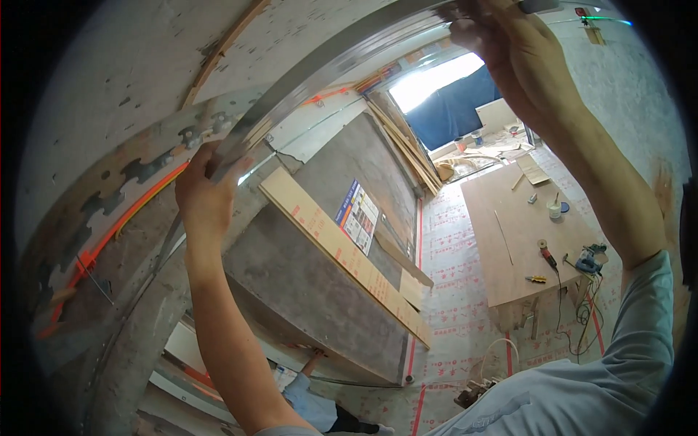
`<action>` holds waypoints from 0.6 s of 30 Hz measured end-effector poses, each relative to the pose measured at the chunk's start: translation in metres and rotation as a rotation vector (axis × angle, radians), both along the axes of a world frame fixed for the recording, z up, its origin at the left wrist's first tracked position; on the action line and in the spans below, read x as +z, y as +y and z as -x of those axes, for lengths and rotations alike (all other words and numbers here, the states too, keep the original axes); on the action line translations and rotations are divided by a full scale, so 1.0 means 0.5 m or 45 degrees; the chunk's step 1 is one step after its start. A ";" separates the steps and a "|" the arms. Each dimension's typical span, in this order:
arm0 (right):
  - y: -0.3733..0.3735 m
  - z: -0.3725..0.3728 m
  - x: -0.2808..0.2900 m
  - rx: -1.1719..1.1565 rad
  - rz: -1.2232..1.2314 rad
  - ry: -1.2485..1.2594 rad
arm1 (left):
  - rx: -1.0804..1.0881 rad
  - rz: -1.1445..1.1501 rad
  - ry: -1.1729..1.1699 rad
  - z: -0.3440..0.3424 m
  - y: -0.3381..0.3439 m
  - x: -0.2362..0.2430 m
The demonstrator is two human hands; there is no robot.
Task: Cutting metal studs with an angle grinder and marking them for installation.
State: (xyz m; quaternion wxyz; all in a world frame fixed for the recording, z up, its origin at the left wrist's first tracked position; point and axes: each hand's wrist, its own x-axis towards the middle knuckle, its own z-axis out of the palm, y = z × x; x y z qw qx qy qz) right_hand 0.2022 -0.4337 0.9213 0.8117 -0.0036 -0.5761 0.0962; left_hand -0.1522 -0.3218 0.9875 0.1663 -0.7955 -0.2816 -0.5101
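Observation:
Raised high at the left, my left hand (207, 192) has its fingers wrapped round the lower end of a long grey metal strip (327, 69). The strip, smeared a little by motion, slants up to the right and bends with the lens. At its upper end, by the top edge, my right hand (520, 54) is closed on it; its fingertips are blurred and partly cut off. Beside my left hand runs an orange conduit (120, 229) along a rough beam. The pale ceiling (138, 73) lies beyond the strip.
Below at right stands a plywood worktable (502, 240) bearing a corded red tool (547, 254), a blue power tool (587, 260) and a white tub (556, 211). A long board (349, 261) leans against the grey wall. Another person (313, 403) is at the lower left, one hand raised.

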 end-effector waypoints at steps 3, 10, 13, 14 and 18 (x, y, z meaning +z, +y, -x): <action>0.039 -0.094 0.010 0.473 -0.460 -0.480 | -0.034 0.094 0.091 -0.024 0.042 0.015; 0.028 -0.001 0.011 -0.073 0.113 0.091 | 0.005 0.179 0.228 0.080 0.072 0.047; -0.021 0.003 -0.003 -0.053 0.078 0.165 | -0.017 0.262 0.128 0.054 0.063 0.029; -0.023 0.000 -0.008 -0.060 0.074 0.175 | 0.120 0.087 0.062 0.075 0.109 0.025; -0.008 -0.026 -0.057 -0.216 0.214 0.206 | 0.197 -0.052 0.178 0.008 0.043 -0.014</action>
